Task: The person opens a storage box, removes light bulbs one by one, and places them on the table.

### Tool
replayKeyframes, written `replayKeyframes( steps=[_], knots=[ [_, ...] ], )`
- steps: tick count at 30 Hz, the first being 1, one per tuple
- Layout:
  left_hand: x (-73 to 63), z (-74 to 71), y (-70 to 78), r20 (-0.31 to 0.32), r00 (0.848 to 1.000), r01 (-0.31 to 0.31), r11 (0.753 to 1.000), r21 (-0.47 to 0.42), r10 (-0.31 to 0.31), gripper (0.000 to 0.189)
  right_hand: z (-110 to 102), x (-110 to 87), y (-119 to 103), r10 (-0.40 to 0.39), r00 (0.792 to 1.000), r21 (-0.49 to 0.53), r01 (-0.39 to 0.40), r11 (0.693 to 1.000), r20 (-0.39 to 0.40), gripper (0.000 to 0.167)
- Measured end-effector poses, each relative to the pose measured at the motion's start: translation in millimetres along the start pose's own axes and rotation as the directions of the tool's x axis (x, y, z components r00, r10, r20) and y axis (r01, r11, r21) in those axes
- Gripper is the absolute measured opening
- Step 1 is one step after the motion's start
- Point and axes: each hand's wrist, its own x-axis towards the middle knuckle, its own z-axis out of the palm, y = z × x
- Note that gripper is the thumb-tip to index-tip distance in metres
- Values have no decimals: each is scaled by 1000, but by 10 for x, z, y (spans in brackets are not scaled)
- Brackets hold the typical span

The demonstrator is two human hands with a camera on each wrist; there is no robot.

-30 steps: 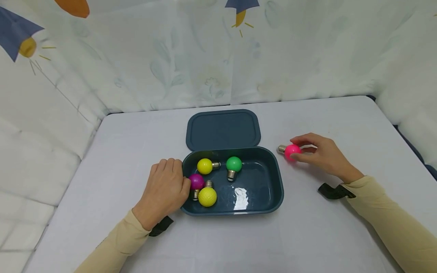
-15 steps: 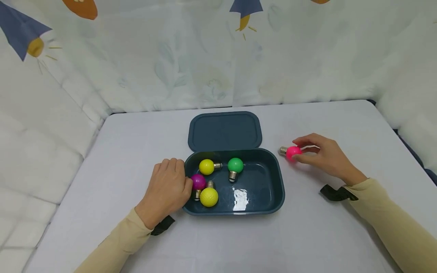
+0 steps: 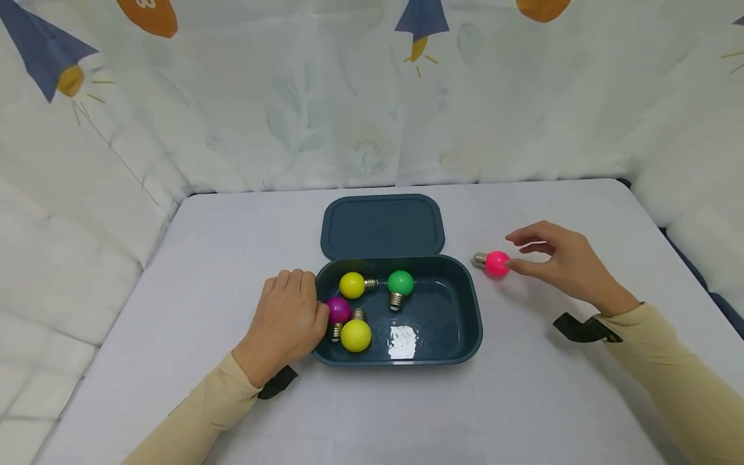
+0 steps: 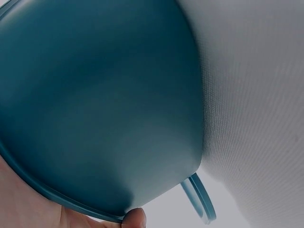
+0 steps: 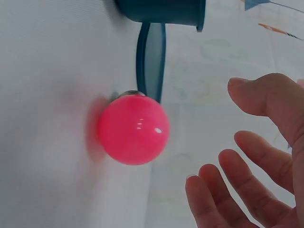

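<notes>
My left hand [image 3: 281,323] grips the left rim of a dark teal box [image 3: 444,352]; in the left wrist view a fingertip curls against the wall of that box [image 4: 104,118]. My right hand [image 3: 566,265] is apart from a pink light bulb [image 3: 496,263], its thumb and fingers spread. The bulb lies on the table right of the box, metal base pointing left; the right wrist view shows a gap between hand and bulb [image 5: 134,130]. Inside the box are a green bulb [image 3: 401,283], a purple bulb [image 3: 339,310], a yellow bulb [image 3: 351,285] and a textured yellow bulb [image 3: 356,336].
Behind the box lies its flat teal lid [image 3: 383,226]. A white cloth covers the table [image 3: 407,413]. Patterned pale curtains [image 3: 349,97] hang beyond the back and side edges.
My right hand has let go of the pink bulb and drawn back to the right, its fingers opening. The left hand has kept its hold on the box. The head view has shifted slightly.
</notes>
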Motion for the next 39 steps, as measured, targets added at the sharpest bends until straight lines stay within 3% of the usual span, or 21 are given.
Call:
replayKeyframes(
  steps=[11, 20, 31, 39],
  knots=[
    [63, 62, 34, -16, 1000, -1, 1000, 2, 1, 21, -142, 207, -238, -113, 994, -106, 114, 988, 14, 45],
    [94, 76, 85, -22, 1000, -2, 1000, 2, 2, 21, -116, 389, -492, -236, 966, -133, 249, 959, 105, 39],
    [105, 76, 146, -37, 999, -8, 1000, -1, 8, 22, 46, 549, -711, -410, 881, -81, 438, 895, 236, 38],
    [108, 75, 198, -51, 998, -21, 1000, -8, 21, 21, 203, 616, -820, -467, 811, -30, 509, 860, 351, 36]
  ],
)
